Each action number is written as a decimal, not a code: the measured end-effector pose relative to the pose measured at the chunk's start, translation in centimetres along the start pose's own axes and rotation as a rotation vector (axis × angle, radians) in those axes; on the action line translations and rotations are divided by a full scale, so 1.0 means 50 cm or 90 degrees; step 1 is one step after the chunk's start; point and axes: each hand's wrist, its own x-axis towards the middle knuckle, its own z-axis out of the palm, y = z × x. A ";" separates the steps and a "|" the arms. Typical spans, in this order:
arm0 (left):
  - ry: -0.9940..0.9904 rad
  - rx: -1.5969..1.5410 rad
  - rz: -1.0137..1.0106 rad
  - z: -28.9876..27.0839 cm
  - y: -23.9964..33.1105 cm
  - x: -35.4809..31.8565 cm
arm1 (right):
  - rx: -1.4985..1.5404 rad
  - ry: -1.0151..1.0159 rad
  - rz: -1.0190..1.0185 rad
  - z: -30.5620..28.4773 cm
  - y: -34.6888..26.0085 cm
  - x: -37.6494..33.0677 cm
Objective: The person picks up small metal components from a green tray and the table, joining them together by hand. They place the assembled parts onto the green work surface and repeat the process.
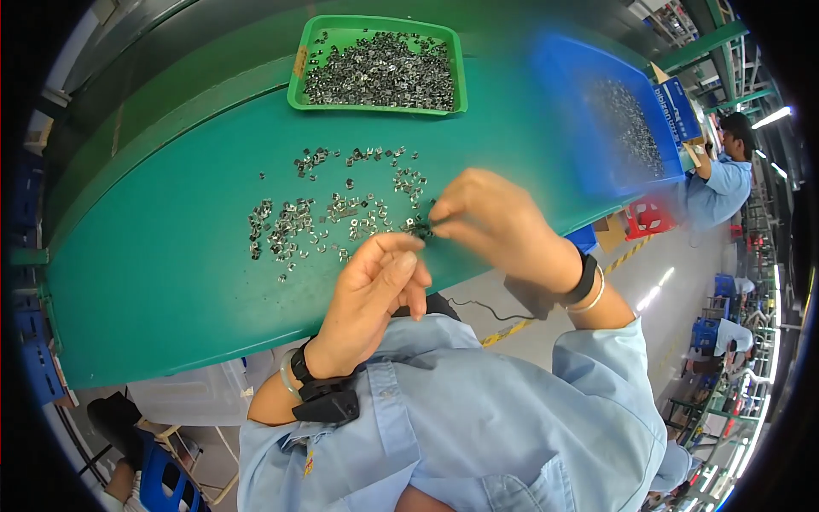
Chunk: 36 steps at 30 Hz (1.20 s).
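Note:
Many small shiny metal parts [293, 224], silver and black, lie scattered in loose groups on the green tabletop [171, 256]. My left hand [375, 286] is over the near edge of the table, its thumb against the bent index finger; whatever it may hold is too small to make out. Just right of it, my right hand [499, 222] is slightly blurred. Its thumb and forefinger close together beside a small cluster of parts [416, 226], and what lies between the fingertips is hidden.
A green tray [462, 77] heaped with similar parts stands at the far side. To the right is a blue bin [563, 85] holding more small pieces. A co-worker [723, 188] in light blue is beyond it. A red stool [647, 218] stands on the floor.

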 end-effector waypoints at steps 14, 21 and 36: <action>-0.024 -0.009 -0.003 -0.014 -0.006 -0.006 | 0.041 0.080 -0.060 0.043 -0.049 -0.028; -0.008 0.014 0.005 -0.012 -0.004 -0.010 | 0.050 0.128 -0.066 0.062 -0.047 -0.037; -0.073 -0.073 0.017 -0.028 -0.014 -0.007 | 0.119 0.162 -0.031 0.088 -0.055 -0.046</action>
